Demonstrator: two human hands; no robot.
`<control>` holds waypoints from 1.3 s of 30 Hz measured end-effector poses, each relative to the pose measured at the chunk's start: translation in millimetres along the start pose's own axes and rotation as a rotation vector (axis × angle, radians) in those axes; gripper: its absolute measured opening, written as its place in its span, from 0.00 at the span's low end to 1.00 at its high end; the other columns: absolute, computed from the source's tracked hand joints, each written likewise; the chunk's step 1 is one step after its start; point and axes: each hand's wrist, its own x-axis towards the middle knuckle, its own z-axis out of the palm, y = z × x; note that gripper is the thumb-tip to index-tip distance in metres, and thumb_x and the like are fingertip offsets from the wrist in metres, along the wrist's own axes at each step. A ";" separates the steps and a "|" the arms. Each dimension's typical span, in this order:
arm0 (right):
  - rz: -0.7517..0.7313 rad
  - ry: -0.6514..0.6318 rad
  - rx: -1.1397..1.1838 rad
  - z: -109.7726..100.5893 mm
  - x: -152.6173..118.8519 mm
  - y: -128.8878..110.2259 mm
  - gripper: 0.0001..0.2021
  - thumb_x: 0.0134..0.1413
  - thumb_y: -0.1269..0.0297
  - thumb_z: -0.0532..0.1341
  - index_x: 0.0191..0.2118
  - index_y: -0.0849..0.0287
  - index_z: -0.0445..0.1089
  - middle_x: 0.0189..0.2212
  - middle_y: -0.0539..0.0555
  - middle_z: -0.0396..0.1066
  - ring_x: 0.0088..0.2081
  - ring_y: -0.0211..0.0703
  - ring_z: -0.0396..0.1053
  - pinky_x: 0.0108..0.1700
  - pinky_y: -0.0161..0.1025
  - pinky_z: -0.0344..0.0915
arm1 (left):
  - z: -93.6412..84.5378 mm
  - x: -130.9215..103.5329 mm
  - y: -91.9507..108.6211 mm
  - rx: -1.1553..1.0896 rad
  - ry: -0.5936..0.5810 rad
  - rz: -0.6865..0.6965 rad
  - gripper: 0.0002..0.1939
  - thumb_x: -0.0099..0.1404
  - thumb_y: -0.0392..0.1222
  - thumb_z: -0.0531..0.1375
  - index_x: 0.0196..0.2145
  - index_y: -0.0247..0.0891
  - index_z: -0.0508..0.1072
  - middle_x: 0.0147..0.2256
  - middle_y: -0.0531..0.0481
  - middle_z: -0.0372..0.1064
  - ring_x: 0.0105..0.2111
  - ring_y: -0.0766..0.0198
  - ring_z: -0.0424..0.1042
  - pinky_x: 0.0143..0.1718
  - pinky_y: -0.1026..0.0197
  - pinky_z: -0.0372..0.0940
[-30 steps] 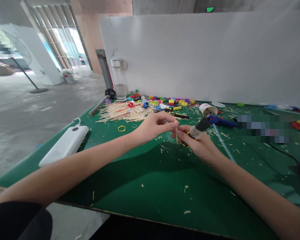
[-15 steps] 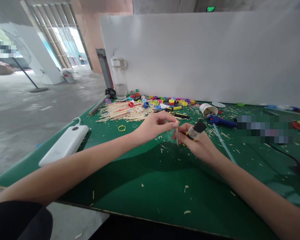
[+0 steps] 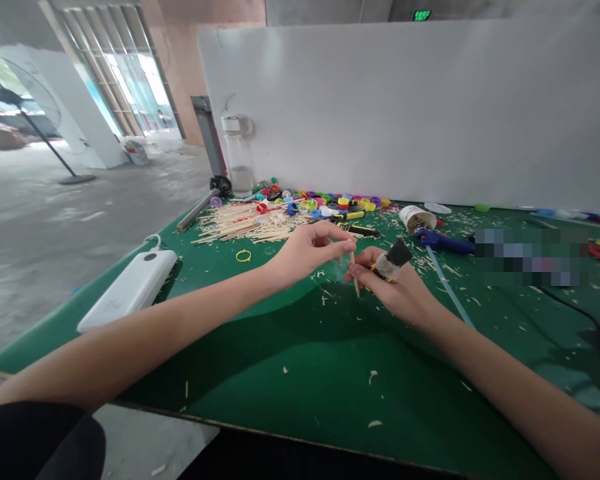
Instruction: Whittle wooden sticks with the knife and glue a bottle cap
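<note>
My left hand [image 3: 314, 252] pinches the top end of a short wooden stick [image 3: 353, 261] between thumb and fingertips. The stick points down and leans slightly, its lower end just above the green table [image 3: 300, 373]. My right hand [image 3: 387, 283] is closed around a yellow-and-black utility knife [image 3: 391, 261] with a whitish wrap near its black end. The knife's blade is hidden by the fingers. Right thumb and fingers meet the stick below my left fingertips. Pale wood shavings [image 3: 324, 300] lie under and around both hands.
Behind my hands lie a heap of wooden sticks [image 3: 240, 223], coloured bottle caps [image 3: 325, 202] and another yellow-black cutter [image 3: 357, 230]. A white power bank [image 3: 130, 290] is at left. On the right are a tipped paper cup [image 3: 410, 217], a blue-handled tool [image 3: 445, 243] and a cable [image 3: 575, 310].
The stick's lower end has swung slightly to the right, so it leans more. Both hands keep nearly the same place and grip.
</note>
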 end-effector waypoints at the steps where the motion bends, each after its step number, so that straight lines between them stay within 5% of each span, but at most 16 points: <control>1: 0.000 0.005 0.012 0.4 0.1 0.0 0.10 0.58 0.57 0.56 0.29 0.56 0.66 0.26 0.51 0.71 0.28 0.41 0.67 0.32 0.41 0.60 | 0.6 -0.5 1.0 -0.020 0.002 -0.012 0.11 0.58 0.46 0.63 0.32 0.34 0.75 0.36 0.46 0.70 0.28 0.70 0.66 0.31 0.63 0.64; 23: 0.000 0.031 -0.003 0.2 -0.6 0.3 0.10 0.58 0.58 0.56 0.29 0.56 0.65 0.26 0.51 0.69 0.27 0.40 0.63 0.30 0.39 0.57 | 2.9 -0.6 5.9 -0.106 -0.051 0.003 0.08 0.58 0.43 0.63 0.28 0.35 0.74 0.32 0.49 0.69 0.30 0.69 0.69 0.34 0.61 0.66; 39: -0.009 0.029 0.026 -0.6 0.2 2.5 0.12 0.58 0.55 0.56 0.29 0.56 0.66 0.27 0.51 0.70 0.28 0.40 0.65 0.30 0.40 0.59 | -1.2 -0.7 2.3 0.023 -0.077 -0.011 0.15 0.58 0.48 0.63 0.40 0.37 0.76 0.47 0.43 0.66 0.31 0.68 0.70 0.32 0.62 0.66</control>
